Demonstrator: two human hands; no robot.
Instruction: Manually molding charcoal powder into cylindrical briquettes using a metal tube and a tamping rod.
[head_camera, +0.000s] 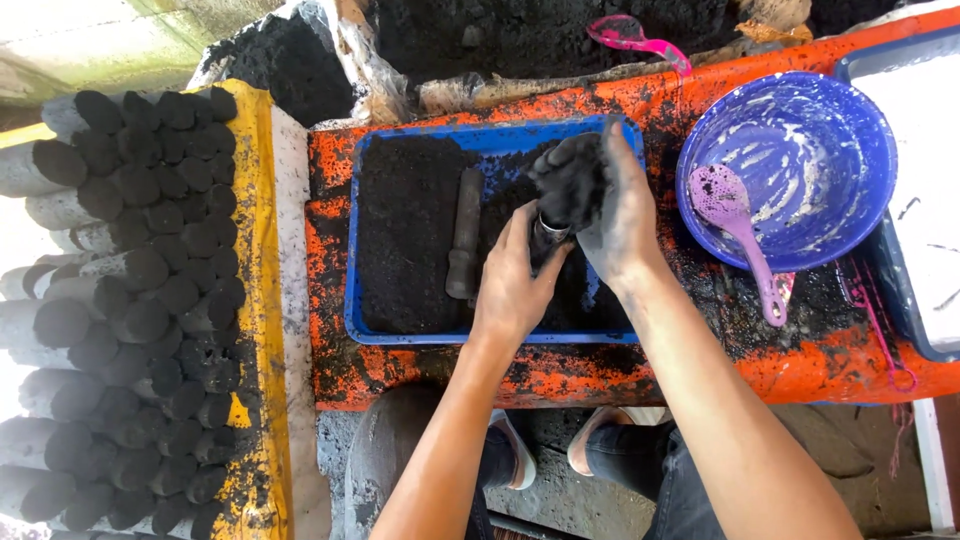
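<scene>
My left hand (515, 280) grips a short metal tube (548, 235) held upright over a blue tray (495, 140) full of black charcoal paste. My right hand (612, 215), blackened, holds a lump of the black paste (570, 175) right above the tube's top. A grey metal rod (464, 235) lies in the tray just left of my left hand.
A blue bowl (800, 150) with a purple spoon (735, 225) sits right of the tray on the orange table (560, 375). Several black-filled cylinders (140, 290) are stacked on the left. A pile of black powder and a pink scoop (635, 35) lie behind.
</scene>
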